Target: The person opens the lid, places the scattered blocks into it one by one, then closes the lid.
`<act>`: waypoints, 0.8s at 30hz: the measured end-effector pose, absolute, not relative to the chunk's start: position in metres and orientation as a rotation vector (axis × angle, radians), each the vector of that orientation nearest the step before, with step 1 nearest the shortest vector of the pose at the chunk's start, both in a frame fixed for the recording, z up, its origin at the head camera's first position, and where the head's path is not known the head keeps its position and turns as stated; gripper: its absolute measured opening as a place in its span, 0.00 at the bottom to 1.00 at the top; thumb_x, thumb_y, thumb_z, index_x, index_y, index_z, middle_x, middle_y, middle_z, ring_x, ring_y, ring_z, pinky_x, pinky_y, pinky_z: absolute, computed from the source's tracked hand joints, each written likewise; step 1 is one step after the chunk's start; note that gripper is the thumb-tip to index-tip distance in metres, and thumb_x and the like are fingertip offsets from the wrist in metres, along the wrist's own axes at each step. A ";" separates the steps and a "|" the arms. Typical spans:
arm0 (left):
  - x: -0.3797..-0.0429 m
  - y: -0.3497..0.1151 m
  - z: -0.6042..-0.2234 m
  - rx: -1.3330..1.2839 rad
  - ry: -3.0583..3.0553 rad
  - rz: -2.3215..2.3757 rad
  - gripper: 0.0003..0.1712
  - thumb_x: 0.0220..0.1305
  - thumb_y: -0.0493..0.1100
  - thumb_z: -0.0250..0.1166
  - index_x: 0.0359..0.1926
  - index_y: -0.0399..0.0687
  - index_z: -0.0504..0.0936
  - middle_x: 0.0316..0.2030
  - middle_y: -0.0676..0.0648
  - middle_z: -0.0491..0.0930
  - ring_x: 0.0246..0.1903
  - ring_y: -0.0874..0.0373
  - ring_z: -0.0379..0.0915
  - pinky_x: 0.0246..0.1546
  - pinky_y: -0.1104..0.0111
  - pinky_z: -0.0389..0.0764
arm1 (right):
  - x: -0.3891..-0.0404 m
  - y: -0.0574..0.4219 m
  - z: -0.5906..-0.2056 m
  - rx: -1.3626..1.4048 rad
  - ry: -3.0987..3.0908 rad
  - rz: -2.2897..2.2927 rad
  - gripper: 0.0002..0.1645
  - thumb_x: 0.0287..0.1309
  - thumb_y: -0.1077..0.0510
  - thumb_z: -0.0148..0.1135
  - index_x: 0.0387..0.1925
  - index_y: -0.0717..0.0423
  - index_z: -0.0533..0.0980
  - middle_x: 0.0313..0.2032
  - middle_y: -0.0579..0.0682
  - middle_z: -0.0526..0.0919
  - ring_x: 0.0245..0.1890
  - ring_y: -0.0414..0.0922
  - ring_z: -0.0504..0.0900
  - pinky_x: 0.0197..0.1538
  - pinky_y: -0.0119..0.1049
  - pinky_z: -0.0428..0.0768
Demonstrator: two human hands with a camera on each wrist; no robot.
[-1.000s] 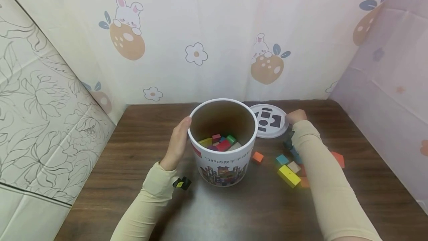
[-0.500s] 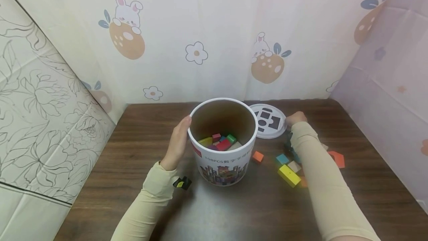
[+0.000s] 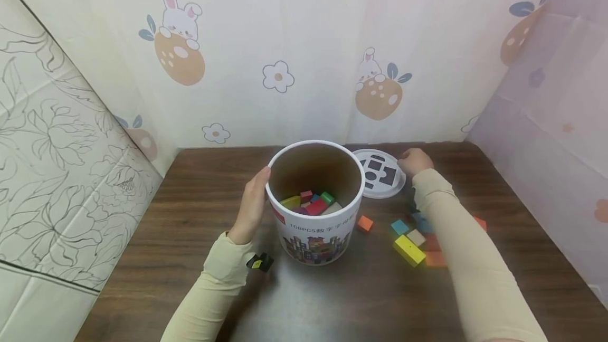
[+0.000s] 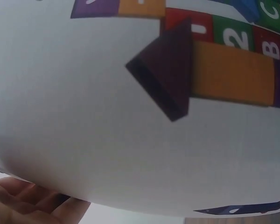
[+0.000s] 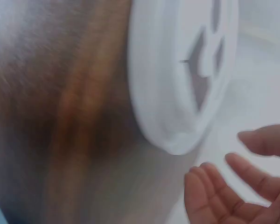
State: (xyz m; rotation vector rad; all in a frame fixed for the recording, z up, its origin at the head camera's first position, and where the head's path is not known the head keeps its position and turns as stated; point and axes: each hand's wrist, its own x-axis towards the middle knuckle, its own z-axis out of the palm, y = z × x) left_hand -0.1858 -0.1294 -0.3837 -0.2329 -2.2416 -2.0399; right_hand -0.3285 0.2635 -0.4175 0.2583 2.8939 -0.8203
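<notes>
over toward the lid (image 3: 380,183) my right hand (image 3: 415,162) had shifted slightly, its sleeve (image 3: 467,257) uncovering more of a red block (image 3: 431,241) and a flat orange block (image 3: 435,259) toward the right edge of the worktop (image 3: 147,278). that set my hand by the lid's outer edge, beyond the loose blocks (image 3: 409,250), so i judged it busy with the lid. the lid was just behind and right of the bucket (image 3: 315,231), near the worktop's far edge; my left hand (image 3: 250,205) gripped the bucket at its rim. the head view hid my right fingertips, but the right wrist view showed those fingers loosely spread, thumb apart, with a gap before the lid. only the head view showed coloured blocks (image 3: 317,206) inside the bucket; only the left wrist view showed the printed "2" (image 4: 236,38) on its wall.
</notes>
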 end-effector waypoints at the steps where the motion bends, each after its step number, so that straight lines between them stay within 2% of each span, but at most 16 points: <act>1: -0.186 -0.130 -0.384 -0.222 -2.244 -2.038 0.29 0.73 0.65 0.42 0.62 0.58 0.75 0.58 0.48 0.77 0.59 0.50 0.72 0.63 0.48 0.71 | -0.328 0.260 -0.414 0.194 2.910 -0.803 0.28 0.65 0.55 0.47 0.60 0.72 0.68 0.57 0.73 0.73 0.56 0.68 0.73 0.58 0.60 0.74; 6: -0.185 -0.130 -0.386 -0.197 -2.230 -2.043 0.29 0.73 0.64 0.42 0.61 0.55 0.76 0.57 0.47 0.78 0.58 0.50 0.72 0.62 0.48 0.71 | -0.321 0.240 -0.402 -0.215 2.938 -0.718 0.25 0.67 0.54 0.52 0.59 0.66 0.71 0.54 0.69 0.77 0.54 0.65 0.77 0.55 0.59 0.77; 12: -0.186 -0.125 -0.387 -0.170 -2.165 -2.083 0.29 0.74 0.60 0.42 0.61 0.50 0.77 0.56 0.44 0.78 0.56 0.49 0.73 0.61 0.49 0.72 | -0.297 0.223 -0.406 -0.671 2.838 -0.614 0.20 0.61 0.55 0.65 0.53 0.57 0.79 0.45 0.56 0.85 0.45 0.52 0.83 0.49 0.51 0.83; 17: -0.185 -0.119 -0.389 -0.128 -2.125 -2.101 0.29 0.74 0.59 0.43 0.60 0.47 0.77 0.55 0.41 0.79 0.55 0.47 0.73 0.61 0.49 0.72 | -0.272 0.210 -0.412 -0.778 2.712 -0.566 0.19 0.59 0.51 0.66 0.52 0.49 0.80 0.42 0.47 0.86 0.41 0.46 0.82 0.48 0.48 0.83; 20: -0.184 -0.119 -0.389 -0.138 -2.122 -2.108 0.29 0.74 0.60 0.43 0.60 0.48 0.77 0.56 0.42 0.79 0.56 0.47 0.73 0.61 0.48 0.72 | -0.260 0.202 -0.416 -0.791 2.669 -0.505 0.25 0.55 0.48 0.69 0.56 0.44 0.77 0.46 0.43 0.85 0.45 0.44 0.82 0.55 0.51 0.80; 22: -0.184 -0.120 -0.388 -0.149 -2.119 -2.114 0.29 0.74 0.61 0.43 0.60 0.50 0.78 0.56 0.43 0.79 0.56 0.47 0.72 0.61 0.49 0.72 | -0.254 0.196 -0.417 -0.780 2.629 -0.457 0.26 0.53 0.46 0.71 0.54 0.40 0.77 0.42 0.39 0.86 0.42 0.41 0.83 0.55 0.49 0.80; 24: -0.184 -0.121 -0.387 -0.156 -2.117 -2.118 0.29 0.74 0.62 0.43 0.60 0.52 0.78 0.56 0.44 0.79 0.56 0.48 0.72 0.61 0.49 0.72 | -0.250 0.191 -0.417 -0.796 2.595 -0.406 0.22 0.52 0.45 0.71 0.50 0.38 0.79 0.36 0.36 0.87 0.38 0.39 0.83 0.52 0.45 0.81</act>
